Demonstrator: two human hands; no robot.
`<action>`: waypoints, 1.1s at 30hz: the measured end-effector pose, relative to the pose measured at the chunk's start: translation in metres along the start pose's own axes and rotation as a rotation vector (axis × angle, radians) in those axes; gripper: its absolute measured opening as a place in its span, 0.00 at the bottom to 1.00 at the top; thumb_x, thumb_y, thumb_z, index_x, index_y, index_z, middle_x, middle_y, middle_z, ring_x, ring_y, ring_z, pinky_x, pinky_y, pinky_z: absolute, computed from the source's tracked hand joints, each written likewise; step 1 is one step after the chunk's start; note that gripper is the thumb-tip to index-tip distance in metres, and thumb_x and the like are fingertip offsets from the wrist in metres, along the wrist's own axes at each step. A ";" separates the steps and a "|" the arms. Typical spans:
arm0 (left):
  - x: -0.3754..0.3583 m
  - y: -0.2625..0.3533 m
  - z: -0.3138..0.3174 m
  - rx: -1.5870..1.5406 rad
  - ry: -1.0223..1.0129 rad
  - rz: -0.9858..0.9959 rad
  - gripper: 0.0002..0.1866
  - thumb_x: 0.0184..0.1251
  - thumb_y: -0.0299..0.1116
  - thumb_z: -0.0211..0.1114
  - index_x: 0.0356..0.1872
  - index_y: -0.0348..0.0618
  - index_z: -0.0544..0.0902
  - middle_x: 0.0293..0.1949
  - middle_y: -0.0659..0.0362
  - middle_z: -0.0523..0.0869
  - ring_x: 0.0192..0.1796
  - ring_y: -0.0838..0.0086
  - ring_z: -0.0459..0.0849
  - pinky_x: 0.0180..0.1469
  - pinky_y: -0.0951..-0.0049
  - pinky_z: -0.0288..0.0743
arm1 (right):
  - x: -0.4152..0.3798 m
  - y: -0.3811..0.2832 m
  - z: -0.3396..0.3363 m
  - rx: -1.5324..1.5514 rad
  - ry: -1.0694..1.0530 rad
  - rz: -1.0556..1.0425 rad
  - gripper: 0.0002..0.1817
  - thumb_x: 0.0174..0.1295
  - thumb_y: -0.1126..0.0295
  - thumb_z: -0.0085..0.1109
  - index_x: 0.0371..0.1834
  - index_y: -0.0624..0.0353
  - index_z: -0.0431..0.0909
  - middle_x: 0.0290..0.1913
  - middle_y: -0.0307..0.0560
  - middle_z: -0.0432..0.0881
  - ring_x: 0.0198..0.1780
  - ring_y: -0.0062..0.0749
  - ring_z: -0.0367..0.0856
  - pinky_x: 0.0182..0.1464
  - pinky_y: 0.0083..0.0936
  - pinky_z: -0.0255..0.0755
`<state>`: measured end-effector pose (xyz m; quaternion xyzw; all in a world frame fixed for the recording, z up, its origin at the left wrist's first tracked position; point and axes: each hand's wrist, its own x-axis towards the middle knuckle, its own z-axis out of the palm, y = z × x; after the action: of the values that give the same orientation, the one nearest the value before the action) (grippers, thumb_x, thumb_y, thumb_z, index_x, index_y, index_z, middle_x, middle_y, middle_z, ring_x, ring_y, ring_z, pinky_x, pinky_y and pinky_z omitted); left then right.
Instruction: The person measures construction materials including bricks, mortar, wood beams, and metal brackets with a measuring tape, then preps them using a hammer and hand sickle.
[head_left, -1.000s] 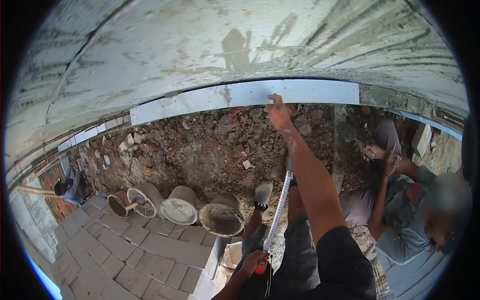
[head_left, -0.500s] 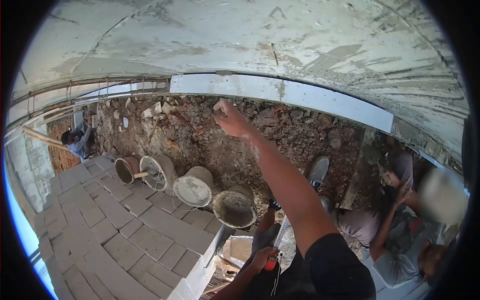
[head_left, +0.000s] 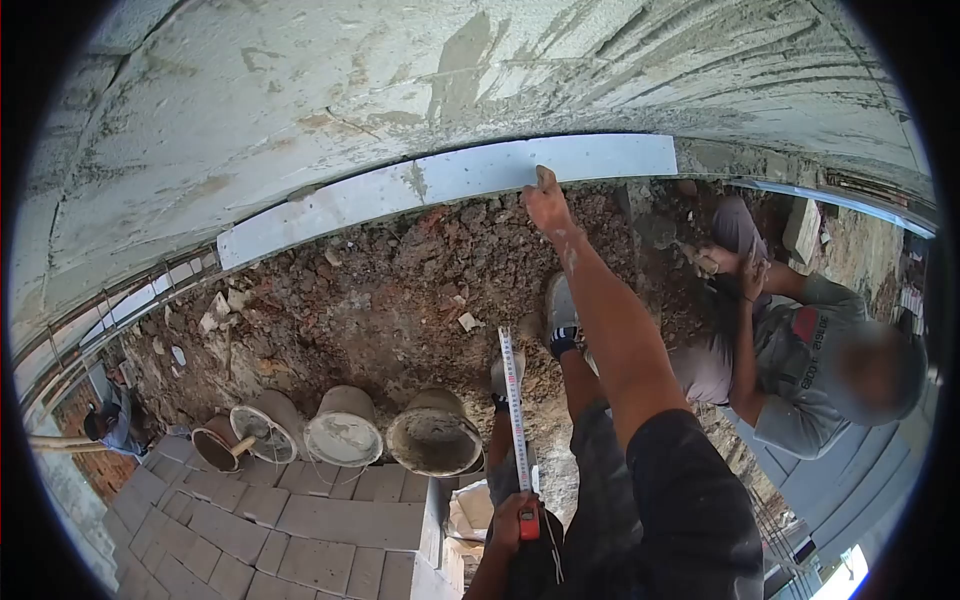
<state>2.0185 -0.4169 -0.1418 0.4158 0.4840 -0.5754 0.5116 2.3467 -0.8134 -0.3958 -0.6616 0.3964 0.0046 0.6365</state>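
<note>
The right hand [head_left: 545, 203] has returned to press fingertips on the white strip [head_left: 450, 185]; below it, the left hand [head_left: 515, 520] grips the tape measure [head_left: 514, 420], blade now extended upward.

Right arm stretched straight out and up, right hand [head_left: 545, 203] with fingertips pressed forward, left forearm bent low by the body, left hand [head_left: 512, 520] curled closed, legs standing below

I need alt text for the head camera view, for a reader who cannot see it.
The person's right hand touches a long white board under a grey concrete wall, while the left hand holds a red tape measure with its blade extended. Four dirty buckets stand on rubble; a co-worker crouches nearby.
</note>
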 end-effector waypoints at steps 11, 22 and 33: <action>0.004 0.007 0.019 0.058 0.026 -0.042 0.17 0.66 0.43 0.54 0.37 0.38 0.79 0.26 0.59 0.80 0.27 0.77 0.78 0.32 0.78 0.72 | -0.001 -0.002 -0.003 -0.202 0.013 0.017 0.39 0.56 0.61 0.53 0.67 0.70 0.49 0.63 0.62 0.64 0.61 0.41 0.67 0.60 0.27 0.60; 0.005 0.013 0.030 0.083 0.030 -0.085 0.16 0.65 0.42 0.53 0.38 0.37 0.78 0.27 0.59 0.80 0.28 0.74 0.79 0.32 0.76 0.73 | 0.010 -0.013 -0.090 -0.051 0.237 0.061 0.31 0.55 0.70 0.47 0.63 0.69 0.59 0.62 0.65 0.66 0.64 0.47 0.66 0.58 0.32 0.67; 0.005 0.022 0.047 0.086 0.047 -0.114 0.15 0.65 0.41 0.53 0.37 0.38 0.77 0.26 0.60 0.79 0.26 0.76 0.77 0.30 0.77 0.71 | 0.038 0.060 -0.110 -0.073 0.156 0.009 0.29 0.60 0.72 0.50 0.65 0.70 0.56 0.60 0.49 0.67 0.46 0.27 0.71 0.48 0.22 0.67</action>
<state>2.0404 -0.4639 -0.1405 0.4225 0.4936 -0.6138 0.4484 2.2860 -0.9182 -0.4443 -0.6807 0.4473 -0.0294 0.5793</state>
